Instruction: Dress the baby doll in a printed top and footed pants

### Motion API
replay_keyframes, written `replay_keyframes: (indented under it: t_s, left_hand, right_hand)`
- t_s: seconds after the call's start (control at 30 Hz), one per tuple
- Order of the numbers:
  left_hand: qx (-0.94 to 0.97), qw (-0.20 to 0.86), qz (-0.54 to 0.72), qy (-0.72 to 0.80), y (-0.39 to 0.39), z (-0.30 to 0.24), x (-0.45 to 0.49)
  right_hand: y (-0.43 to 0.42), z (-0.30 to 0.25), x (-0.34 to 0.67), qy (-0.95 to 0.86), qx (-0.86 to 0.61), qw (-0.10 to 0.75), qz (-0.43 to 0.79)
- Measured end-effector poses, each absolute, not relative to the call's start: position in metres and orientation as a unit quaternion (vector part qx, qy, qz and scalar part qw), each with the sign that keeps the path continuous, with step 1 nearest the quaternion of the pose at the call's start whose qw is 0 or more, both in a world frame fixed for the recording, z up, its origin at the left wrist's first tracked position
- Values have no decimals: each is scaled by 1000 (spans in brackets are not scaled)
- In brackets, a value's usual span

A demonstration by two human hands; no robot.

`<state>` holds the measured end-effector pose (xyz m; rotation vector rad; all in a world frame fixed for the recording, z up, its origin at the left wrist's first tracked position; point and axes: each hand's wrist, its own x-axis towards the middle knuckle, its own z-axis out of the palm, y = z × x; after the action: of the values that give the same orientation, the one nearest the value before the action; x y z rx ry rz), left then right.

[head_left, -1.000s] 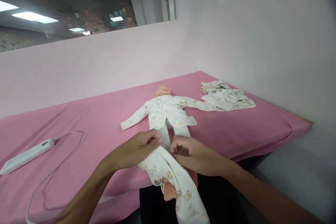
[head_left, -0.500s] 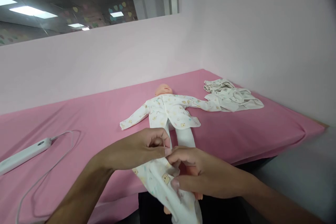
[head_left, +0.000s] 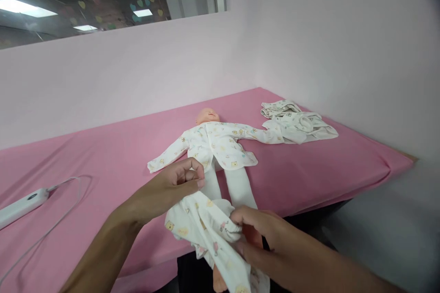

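A baby doll (head_left: 220,146) lies on its back on the pink-covered table (head_left: 103,155), dressed in a white printed top with white legs stretching toward me. My left hand (head_left: 172,187) pinches the top edge of a pair of white printed baby trousers (head_left: 206,229) near the doll's left leg. My right hand (head_left: 261,238) grips the other side of the same trousers, bunched at the doll's feet by the table's front edge. A doll's foot shows below the cloth.
A crumpled pile of white printed clothes (head_left: 297,121) lies at the back right of the table. A white handheld device (head_left: 20,203) with a white cord lies at the left. Pink partition walls (head_left: 343,55) close off the back and right.
Both hands have worked the trousers up, bunching the cloth. My right hand dropped lower and toward me; my left hand shifted a little left and up. The view tilted slightly.
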<state>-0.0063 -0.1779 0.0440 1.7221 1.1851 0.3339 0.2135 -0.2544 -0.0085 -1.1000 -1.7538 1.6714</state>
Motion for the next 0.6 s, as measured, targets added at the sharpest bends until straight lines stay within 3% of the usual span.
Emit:
replay_keyframes:
  t_s: [0.3, 0.47, 0.6]
  left_hand:
    - [731, 497, 100, 457, -181, 34, -6]
    - [612, 630, 155, 452, -172, 29, -2]
    - [491, 715, 211, 451, -162, 18, -5]
  right_hand:
    - [-238, -18, 201, -552, -365, 319, 678]
    - [-202, -6, 193, -525, -328, 395, 679]
    - [-182, 11, 187, -569, -323, 380, 654]
